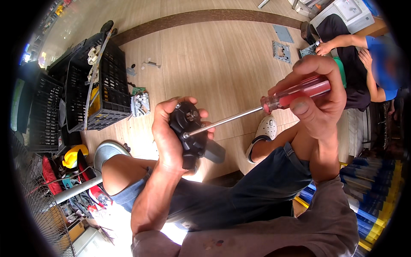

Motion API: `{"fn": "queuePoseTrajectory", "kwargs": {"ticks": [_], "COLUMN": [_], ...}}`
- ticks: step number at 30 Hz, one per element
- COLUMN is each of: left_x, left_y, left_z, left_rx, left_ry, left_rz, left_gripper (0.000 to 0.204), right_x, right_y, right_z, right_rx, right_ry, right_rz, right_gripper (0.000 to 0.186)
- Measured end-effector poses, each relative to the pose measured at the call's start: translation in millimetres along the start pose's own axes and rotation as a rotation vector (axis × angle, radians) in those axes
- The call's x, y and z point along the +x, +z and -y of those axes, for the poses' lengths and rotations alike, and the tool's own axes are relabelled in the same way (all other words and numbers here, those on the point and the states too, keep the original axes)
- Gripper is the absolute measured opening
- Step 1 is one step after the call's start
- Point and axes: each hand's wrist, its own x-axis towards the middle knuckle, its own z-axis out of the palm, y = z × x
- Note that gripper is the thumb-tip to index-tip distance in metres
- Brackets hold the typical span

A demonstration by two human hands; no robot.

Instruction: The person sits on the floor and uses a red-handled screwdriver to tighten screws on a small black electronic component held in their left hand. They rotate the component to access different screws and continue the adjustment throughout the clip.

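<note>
A black plastic housing (195,147), rounded and with screw posts, is gripped by my left hand (167,137). My thumb lies along its top and my fingertips show at its far side. In my right hand (319,103) is a screwdriver (305,92) with a clear red handle, fingers curled round it. Its long metal shaft slants down to the left, and the tip meets a screw (186,135) on the housing's left part. A dark grey block (215,153) juts from the housing's lower right. My palm hides the housing's underside.
Black plastic crates (109,85) stand at the left, with small parts (140,103) on the floor beside them. Another person (357,64) in blue sits at the upper right near grey plates (281,51). Blue and yellow packages (368,201) are stacked at the lower right.
</note>
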Motion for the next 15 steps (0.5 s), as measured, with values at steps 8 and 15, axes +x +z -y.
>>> {"fn": "queuePoseTrajectory", "kwargs": {"ticks": [8,15], "left_x": [0.8,1.2], "left_y": [-0.4,0.8], "left_z": [0.4,1.3], "left_rx": [0.014,0.020], "left_ry": [0.006,-0.001], "left_rz": [0.000,-0.001], "left_gripper": [0.045,0.045], "right_x": [1.7,5.8], "right_y": [18.0,31.8], "right_z": [3.6,6.3], "right_rx": [0.300,0.272], "right_ry": [0.067,0.036], "right_rz": [-0.209,-0.312], "right_gripper": [0.054,0.049]}}
